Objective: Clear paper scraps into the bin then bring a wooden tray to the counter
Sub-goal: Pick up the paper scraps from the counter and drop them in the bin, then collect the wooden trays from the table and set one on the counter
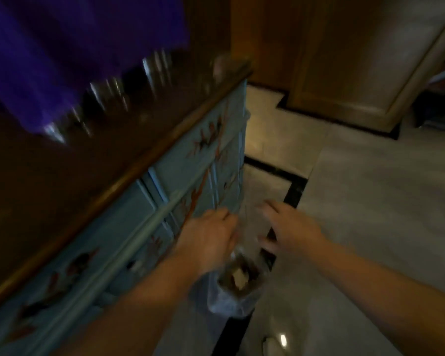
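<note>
A small bin (238, 295) lined with a clear plastic bag stands on the floor beside the blue cabinet, low in the middle of the blurred head view. Pale paper scraps (238, 276) lie inside it among darker waste. My left hand (208, 237) hovers just above the bin's left side, fingers curled, and whether it holds anything is hidden by blur. My right hand (289, 227) hangs above the bin's right side with its fingers spread and nothing in them. No wooden tray is in view.
A blue painted cabinet (144, 214) with a dark wooden top (70, 173) fills the left. Several shiny glass items (108, 98) and a purple cloth (62, 55) sit on it. Grey tiled floor (370, 214) extends right; wooden doors (344, 60) stand behind.
</note>
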`<state>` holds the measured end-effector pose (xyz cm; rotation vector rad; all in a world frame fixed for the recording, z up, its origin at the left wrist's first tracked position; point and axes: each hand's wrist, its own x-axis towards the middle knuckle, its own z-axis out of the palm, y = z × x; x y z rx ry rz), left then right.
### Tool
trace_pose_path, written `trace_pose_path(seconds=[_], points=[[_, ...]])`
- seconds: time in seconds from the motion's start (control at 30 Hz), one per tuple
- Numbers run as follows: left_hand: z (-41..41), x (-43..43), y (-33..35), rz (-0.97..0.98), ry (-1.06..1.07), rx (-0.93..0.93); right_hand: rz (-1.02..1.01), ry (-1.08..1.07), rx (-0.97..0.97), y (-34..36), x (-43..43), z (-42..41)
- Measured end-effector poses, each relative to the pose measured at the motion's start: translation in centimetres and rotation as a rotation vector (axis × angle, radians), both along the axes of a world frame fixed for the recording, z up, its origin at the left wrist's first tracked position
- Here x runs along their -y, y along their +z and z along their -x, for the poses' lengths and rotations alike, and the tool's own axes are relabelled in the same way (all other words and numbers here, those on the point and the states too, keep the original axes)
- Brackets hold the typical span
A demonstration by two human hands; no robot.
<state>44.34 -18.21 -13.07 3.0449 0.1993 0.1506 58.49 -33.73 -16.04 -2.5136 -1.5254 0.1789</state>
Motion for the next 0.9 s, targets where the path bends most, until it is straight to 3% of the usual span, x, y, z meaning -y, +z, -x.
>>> trace_pose_path(seconds=[0.1, 0.43, 0.7, 0.9], points=[[-0.7, -0.2, 6.5, -0.142, -0.095, 0.059, -0.010, -0.027, 0.105, 5.7, 2.1, -0.3], [-5.6, 9.0, 20.6, -0.241, -0.419, 0.299, -0.080, -0.320, 0.356, 20.4, 15.3, -0.3], [-11.3, 27.8, 25.0, -0.216, -0.769, 0.434, -0.015, -0.687, 0.475, 25.8, 34.6, 2.4], [-12.4, 45.0, 24.9, -0.117, -0.983, 0.474, 0.015, -0.936, 0.467, 24.9, 50.8, 6.9]])
